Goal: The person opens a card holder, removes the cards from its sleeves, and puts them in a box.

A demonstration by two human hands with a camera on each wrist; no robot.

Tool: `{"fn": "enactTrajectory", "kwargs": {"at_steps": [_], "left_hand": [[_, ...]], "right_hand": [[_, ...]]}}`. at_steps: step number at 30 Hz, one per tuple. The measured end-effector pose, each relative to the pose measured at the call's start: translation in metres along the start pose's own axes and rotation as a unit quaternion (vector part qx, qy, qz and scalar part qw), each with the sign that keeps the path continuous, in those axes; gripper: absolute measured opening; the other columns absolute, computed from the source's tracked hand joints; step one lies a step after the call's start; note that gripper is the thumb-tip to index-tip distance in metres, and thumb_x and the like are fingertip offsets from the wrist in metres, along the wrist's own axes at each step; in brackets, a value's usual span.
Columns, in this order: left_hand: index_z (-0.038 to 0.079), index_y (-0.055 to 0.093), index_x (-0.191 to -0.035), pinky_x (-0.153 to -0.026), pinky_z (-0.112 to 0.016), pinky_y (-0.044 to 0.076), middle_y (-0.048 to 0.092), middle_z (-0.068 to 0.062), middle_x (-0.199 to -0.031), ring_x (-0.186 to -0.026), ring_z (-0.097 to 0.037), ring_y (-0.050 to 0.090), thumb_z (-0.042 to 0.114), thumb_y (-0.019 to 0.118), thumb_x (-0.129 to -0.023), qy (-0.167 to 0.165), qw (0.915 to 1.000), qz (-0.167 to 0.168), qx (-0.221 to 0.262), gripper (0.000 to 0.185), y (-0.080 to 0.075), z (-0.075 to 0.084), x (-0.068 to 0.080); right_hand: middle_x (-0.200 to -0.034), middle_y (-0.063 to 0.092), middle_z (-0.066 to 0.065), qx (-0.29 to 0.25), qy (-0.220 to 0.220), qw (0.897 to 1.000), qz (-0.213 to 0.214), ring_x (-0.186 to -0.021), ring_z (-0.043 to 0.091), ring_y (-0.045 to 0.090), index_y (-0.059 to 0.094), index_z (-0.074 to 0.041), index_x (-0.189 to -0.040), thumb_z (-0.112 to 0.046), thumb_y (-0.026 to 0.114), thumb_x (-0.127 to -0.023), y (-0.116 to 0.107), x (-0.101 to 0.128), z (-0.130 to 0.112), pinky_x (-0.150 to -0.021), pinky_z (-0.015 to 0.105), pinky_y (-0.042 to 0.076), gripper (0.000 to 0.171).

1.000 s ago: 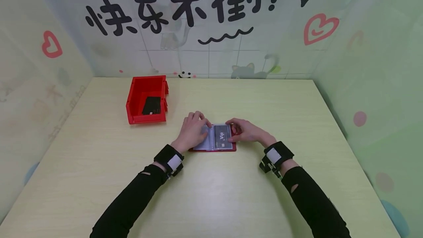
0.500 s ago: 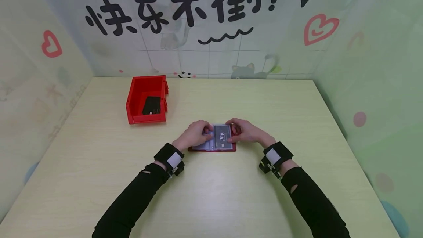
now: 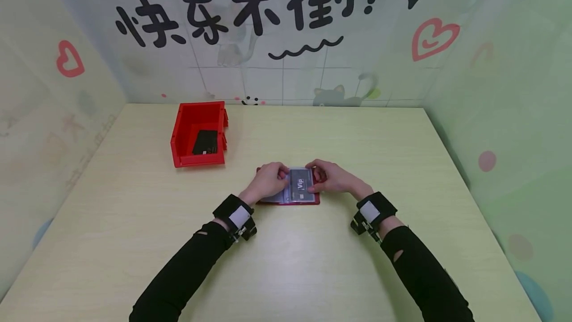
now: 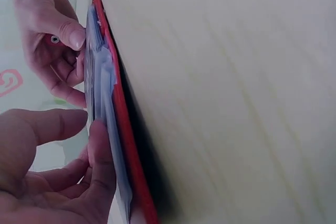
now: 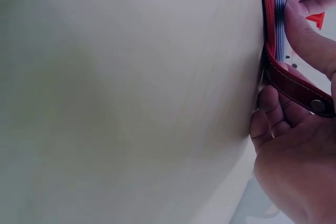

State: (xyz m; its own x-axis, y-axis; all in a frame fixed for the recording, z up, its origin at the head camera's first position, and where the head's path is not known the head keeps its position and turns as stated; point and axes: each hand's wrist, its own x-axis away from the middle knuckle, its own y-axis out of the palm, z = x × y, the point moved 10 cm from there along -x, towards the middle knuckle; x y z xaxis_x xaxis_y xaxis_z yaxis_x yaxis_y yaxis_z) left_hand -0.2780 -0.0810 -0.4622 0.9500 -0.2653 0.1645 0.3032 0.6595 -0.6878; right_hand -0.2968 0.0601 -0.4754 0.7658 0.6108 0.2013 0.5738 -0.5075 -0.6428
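Note:
A red card holder point(image 3: 317, 201) lies spread on the table, with clear plastic sleeves point(image 4: 107, 90) inside. In its right-hand page is a dark grey card point(image 3: 301, 186) marked "Vip". My left hand point(image 3: 269, 179) reaches over the left page, and its thumb and a fingertip pinch the card's left edge. From the other side my right hand point(image 3: 332, 177) grips the holder's right end. The right thumb point(image 5: 307, 38) presses on the sleeves, and the other fingers curl at the holder's edge by its red snap strap point(image 5: 299, 88).
A red bin point(image 3: 199, 160) stands at the back left, with dark cards point(image 3: 205, 141) in it. The pale wooden table point(image 3: 286, 262) meets a printed backdrop point(image 3: 277, 83) at the rear and sides.
My left hand has drawn its spread fingers in from the left page to the card's left edge, and its wrist has shifted slightly right. The right hand holds still.

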Motion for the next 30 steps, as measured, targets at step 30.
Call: {"fn": "enactTrajectory", "kwargs": {"at_steps": [30], "left_hand": [[0.003, 0.066, -0.077, -0.054, -0.022, 0.028, 0.048, 0.001, -0.065, -0.057, -0.012, 0.044, 0.022, 0.061, -0.1, -0.048, 0.9965, -0.058, 0.038, 0.03, 0.0074, -0.0044, -0.0048]], "right_hand": [[-0.096, 0.045, 0.007, 0.048, -0.021, 0.999, 0.003, -0.091, 0.02, 0.043, 0.051, -0.009, -0.148, -0.022, 0.08, -0.086, 0.0022, 0.0013, -0.0025, -0.074, 0.028, 0.034, 0.069]]}}
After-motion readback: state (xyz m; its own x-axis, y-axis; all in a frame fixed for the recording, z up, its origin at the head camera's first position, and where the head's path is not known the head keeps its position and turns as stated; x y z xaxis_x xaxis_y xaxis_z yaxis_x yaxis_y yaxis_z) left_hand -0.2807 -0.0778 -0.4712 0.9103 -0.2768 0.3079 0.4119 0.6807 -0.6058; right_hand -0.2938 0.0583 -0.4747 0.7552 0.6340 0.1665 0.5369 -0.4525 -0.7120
